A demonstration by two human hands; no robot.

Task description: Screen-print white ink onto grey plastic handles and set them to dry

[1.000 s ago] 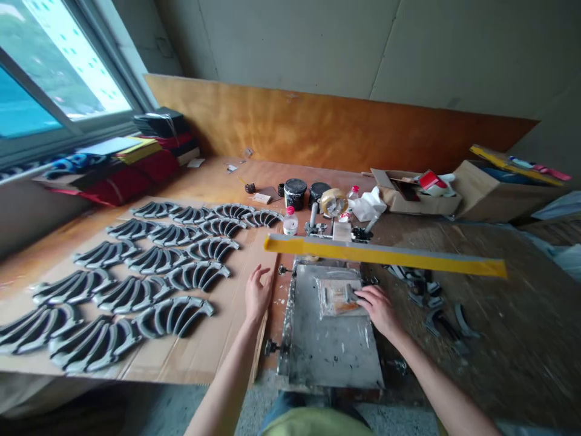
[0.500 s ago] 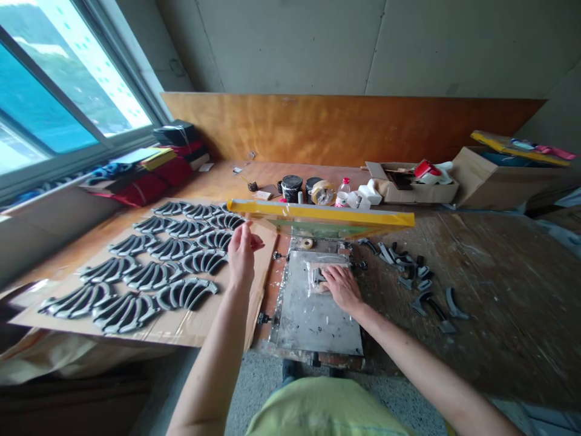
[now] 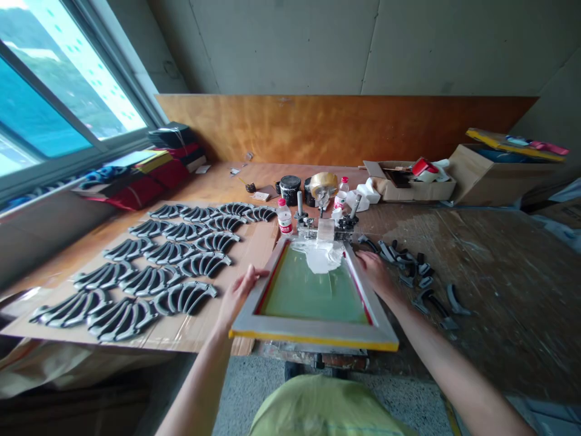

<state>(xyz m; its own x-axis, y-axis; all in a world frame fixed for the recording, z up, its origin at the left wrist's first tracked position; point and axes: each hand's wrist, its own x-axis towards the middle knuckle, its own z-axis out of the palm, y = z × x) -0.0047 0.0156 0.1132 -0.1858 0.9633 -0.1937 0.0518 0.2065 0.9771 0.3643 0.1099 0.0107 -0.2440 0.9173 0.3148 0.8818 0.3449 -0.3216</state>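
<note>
A screen-printing frame (image 3: 313, 327) lies lowered in front of me, with grey sides, a yellow front edge and green mesh. White ink (image 3: 324, 259) is spread over the back of its mesh. My left hand (image 3: 240, 292) grips the left side, thumb against the edge. On the right side, my right hand (image 3: 376, 272) holds the other edge, fingers partly hidden behind it. The frame covers the metal plate and whatever lies on it. A clamp (image 3: 325, 229) stands at the frame's back end.
Rows of grey curved parts (image 3: 131, 315) lie on cardboard (image 3: 247, 242) at left. More loose curved parts (image 3: 408, 266) are on the table at right. Behind the frame stand a bottle (image 3: 285, 218), black tubs (image 3: 289, 189), a tape roll (image 3: 324, 183) and an open box (image 3: 415, 191).
The frame has swung down from its raised position over the plate. My right hand has left the small part on the plate and moved to the frame's right side; my left hand came down with the frame.
</note>
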